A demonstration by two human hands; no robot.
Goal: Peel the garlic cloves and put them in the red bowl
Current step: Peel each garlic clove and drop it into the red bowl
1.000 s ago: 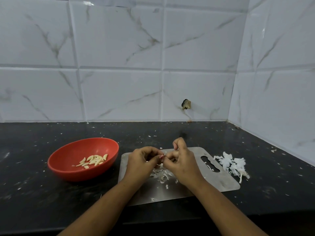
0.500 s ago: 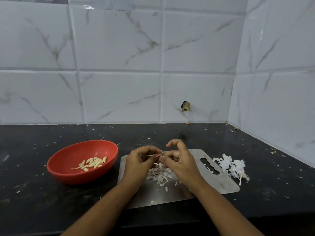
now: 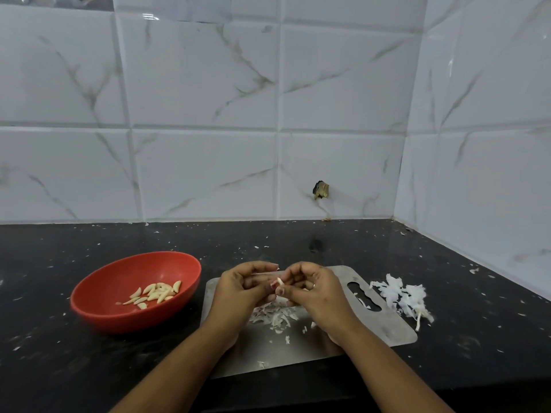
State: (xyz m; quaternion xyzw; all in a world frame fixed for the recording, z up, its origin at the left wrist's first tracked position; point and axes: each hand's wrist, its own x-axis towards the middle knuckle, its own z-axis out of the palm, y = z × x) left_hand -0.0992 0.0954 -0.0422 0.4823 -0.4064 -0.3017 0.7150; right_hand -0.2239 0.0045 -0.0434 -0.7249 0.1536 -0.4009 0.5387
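Garlic clove (image 3: pixel 280 282) pinched above the steel board (image 3: pixel 372 326)
Left hand (image 3: pixel 241 290) and right hand (image 3: pixel 316 289) grips clamp it; red bowl (image 3: pixel 134 321) sits left of the board.

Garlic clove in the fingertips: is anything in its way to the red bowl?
Nothing visible. Left hand and right hand pinch the garlic clove above the steel board; the red bowl sits open to their left, only countertop between.

The red bowl (image 3: pixel 190 274) looks like smooth plastic. The cutting board (image 3: pixel 387 323) is dull metal. The worktop (image 3: pixel 59 368) is dark, polished stone; the wall tiles (image 3: pixel 202 174) are glossy.
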